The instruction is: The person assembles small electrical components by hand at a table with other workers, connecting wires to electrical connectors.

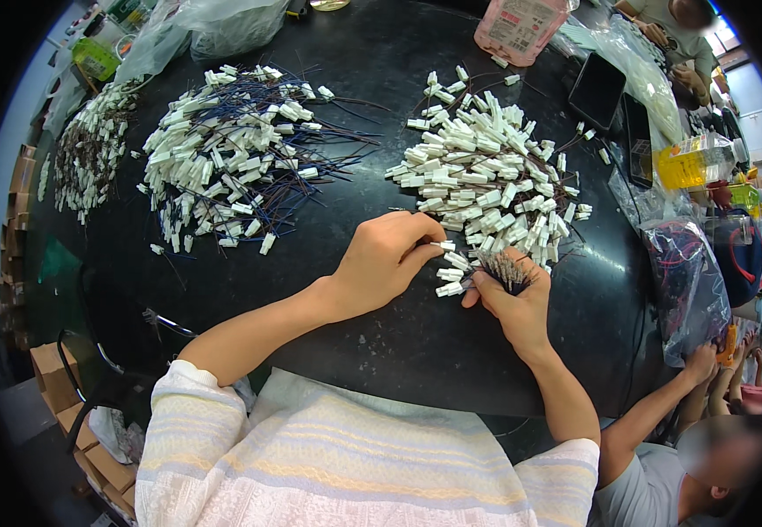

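Observation:
My right hand [521, 303] is closed around a bundle of thin dark wires [506, 270]. White plastic connectors [453, 276] on the wires stick out of the bundle to the left. My left hand [388, 263] pinches one white connector [445, 246] at the bundle's upper left, between thumb and forefinger. Just beyond both hands lies a large pile of white connectors with brownish wires [486, 167]. To the left sits another pile of white connectors with blue and dark wires [223, 149].
A third connector pile [91, 145] lies at the far left. Clear plastic bags [232, 26] and a pink container [521, 31] stand at the back. On the right are a black phone [597, 91], a yellow liquid bottle [697, 162], a bagged bundle [684, 281] and a co-worker's arm [657, 408].

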Motion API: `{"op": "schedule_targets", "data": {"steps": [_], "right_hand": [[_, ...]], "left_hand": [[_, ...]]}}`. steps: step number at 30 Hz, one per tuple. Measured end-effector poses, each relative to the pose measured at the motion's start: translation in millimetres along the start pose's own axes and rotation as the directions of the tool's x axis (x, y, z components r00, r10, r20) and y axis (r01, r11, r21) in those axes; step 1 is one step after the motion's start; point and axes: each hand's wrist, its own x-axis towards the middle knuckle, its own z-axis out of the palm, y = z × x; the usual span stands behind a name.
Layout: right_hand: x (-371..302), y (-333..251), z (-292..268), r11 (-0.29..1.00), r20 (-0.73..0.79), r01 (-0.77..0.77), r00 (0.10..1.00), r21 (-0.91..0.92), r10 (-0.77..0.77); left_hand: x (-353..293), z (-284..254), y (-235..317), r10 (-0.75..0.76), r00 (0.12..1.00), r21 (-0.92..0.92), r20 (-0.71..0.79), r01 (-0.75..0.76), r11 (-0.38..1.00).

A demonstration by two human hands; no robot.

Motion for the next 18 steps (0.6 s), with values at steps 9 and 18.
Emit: {"op": "schedule_targets", "data": {"steps": [9, 18], "right_hand": [[2, 7, -4, 0.994, -0.008, 0.026, 1.000, -0.103, -0.027], [3, 12, -2, 0.998, -0.014, 0.069, 0.997, -0.003, -0.069]], "left_hand": [[-2, -2, 1, -0.019, 1.000, -0.130, 0.002, 0.019, 0.991], [-9, 1, -3, 0.263, 0.964, 0.054, 0.035, -0.265, 0.963]]}}
